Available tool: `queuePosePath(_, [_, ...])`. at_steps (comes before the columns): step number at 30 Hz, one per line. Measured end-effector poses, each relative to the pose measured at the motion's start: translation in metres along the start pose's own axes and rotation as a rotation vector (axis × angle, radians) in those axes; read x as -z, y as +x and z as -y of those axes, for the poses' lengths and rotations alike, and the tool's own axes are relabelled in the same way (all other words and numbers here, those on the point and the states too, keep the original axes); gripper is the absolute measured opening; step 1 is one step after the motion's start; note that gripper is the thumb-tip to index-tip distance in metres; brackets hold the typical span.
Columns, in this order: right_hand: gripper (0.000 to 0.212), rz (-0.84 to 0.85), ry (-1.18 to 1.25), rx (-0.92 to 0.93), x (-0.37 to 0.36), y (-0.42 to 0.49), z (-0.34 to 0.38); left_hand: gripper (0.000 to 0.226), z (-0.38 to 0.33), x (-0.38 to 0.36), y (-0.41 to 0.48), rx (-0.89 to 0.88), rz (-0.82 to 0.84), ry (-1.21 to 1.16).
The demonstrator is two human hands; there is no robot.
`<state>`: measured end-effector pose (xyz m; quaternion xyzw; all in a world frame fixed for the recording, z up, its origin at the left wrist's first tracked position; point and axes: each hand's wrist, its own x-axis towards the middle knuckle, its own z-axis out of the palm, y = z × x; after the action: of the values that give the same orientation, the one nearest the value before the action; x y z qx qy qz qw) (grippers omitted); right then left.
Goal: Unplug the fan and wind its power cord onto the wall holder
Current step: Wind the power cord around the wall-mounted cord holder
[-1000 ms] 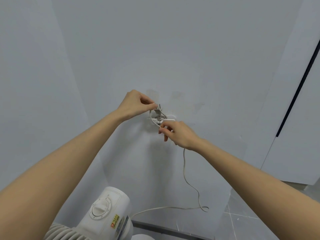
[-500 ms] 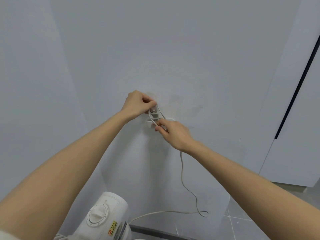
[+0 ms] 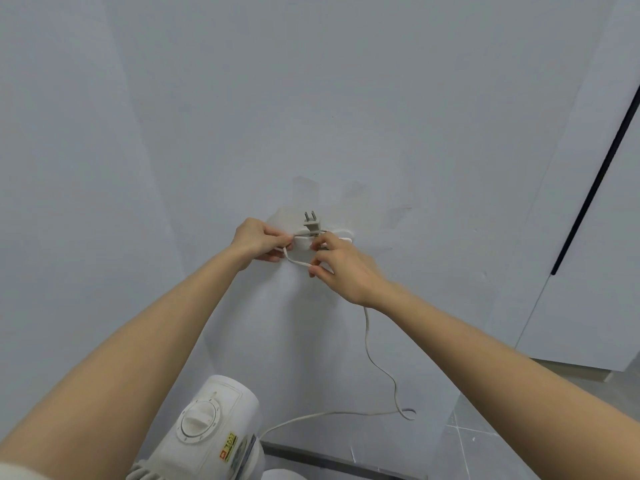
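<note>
The white wall holder [image 3: 302, 242] is fixed to the grey wall at mid frame. The grey plug [image 3: 312, 222] stands upright on top of it, prongs up. The white power cord [image 3: 367, 344] loops under the holder between my hands, then hangs down the wall and curls back to the fan [image 3: 207, 431] at the bottom. My left hand [image 3: 258, 241] pinches the cord at the holder's left end. My right hand [image 3: 341, 268] holds the cord just below the holder's right side, fingers closed around it.
A white panel with a black vertical strip [image 3: 595, 178] stands on the right. Grey floor tiles [image 3: 485, 452] and a dark skirting line run along the bottom. The fan's dial [image 3: 197, 419] faces up near my left forearm.
The plug now shows upright above the holder. My left hand has dropped to the holder's left end, and a cord loop stretches under the holder between both hands.
</note>
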<state>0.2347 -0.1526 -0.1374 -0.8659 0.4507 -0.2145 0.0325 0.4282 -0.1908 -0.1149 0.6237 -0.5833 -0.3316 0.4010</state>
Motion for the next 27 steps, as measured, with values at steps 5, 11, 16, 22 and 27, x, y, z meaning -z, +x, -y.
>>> queuePosePath(5, [0.026,0.008,-0.139,0.051,-0.004,-0.006,-0.004,0.020,0.017,-0.012,-0.002,0.039,0.079,0.051])
queuePosePath(11, [0.025,0.047,-0.107,-0.149,-0.005,-0.014,-0.019,0.019,0.026,-0.032,-0.003,0.020,0.017,0.083])
queuePosePath(16, [0.032,0.031,-0.105,-0.363,0.002,-0.025,-0.040,0.021,0.023,-0.055,-0.005,0.012,-0.007,0.089])
queuePosePath(22, [0.037,-0.004,-0.028,-0.573,0.021,-0.030,-0.056,0.031,0.011,-0.052,-0.009,0.030,-0.008,0.133])
queuePosePath(27, [0.036,-0.071,0.010,-0.625,0.030,-0.028,-0.058,0.042,0.001,-0.036,-0.019,-0.106,-0.153,0.322])
